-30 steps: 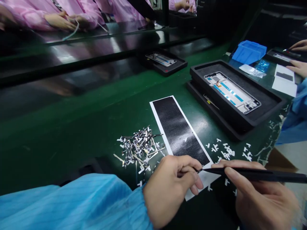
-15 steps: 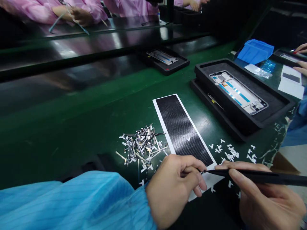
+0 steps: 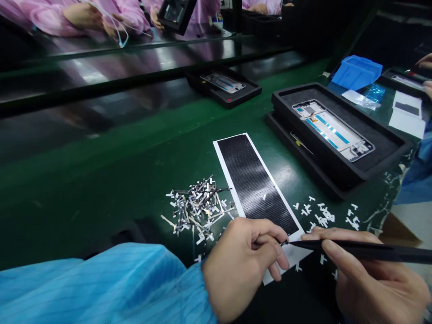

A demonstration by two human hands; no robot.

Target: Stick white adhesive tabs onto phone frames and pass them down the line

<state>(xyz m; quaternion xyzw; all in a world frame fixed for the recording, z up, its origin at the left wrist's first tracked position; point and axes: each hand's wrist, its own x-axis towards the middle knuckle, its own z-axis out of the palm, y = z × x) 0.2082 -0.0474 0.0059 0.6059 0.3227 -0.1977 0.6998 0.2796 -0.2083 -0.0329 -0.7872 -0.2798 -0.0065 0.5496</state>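
Note:
My left hand (image 3: pixel 241 265) is pinched closed on a small dark part (image 3: pixel 284 243), mostly hidden by the fingers. In my right hand (image 3: pixel 374 274) is a pair of black tweezers (image 3: pixel 351 247), with the tips at that part. Both hands are over the lower end of a white-edged sheet with rows of thin black strips (image 3: pixel 251 180). Left of the sheet lies a heap of small flex cables (image 3: pixel 199 207), some with white tabs. White T-shaped liner pieces (image 3: pixel 324 216) are scattered to the right.
A black foam tray (image 3: pixel 337 135) with a phone frame (image 3: pixel 334 130) rests on another tray at right. Another tray (image 3: pixel 232 92) stands farther back. A blue bin (image 3: pixel 359 72) is at upper right. Co-workers' hands (image 3: pixel 84 15) show across the bench and at the right edge.
My hands keep nearly the same pose, with the tweezer tips still at the small part. Across the bench, a person has raised a black tray into view, and another has moved a pale cord.

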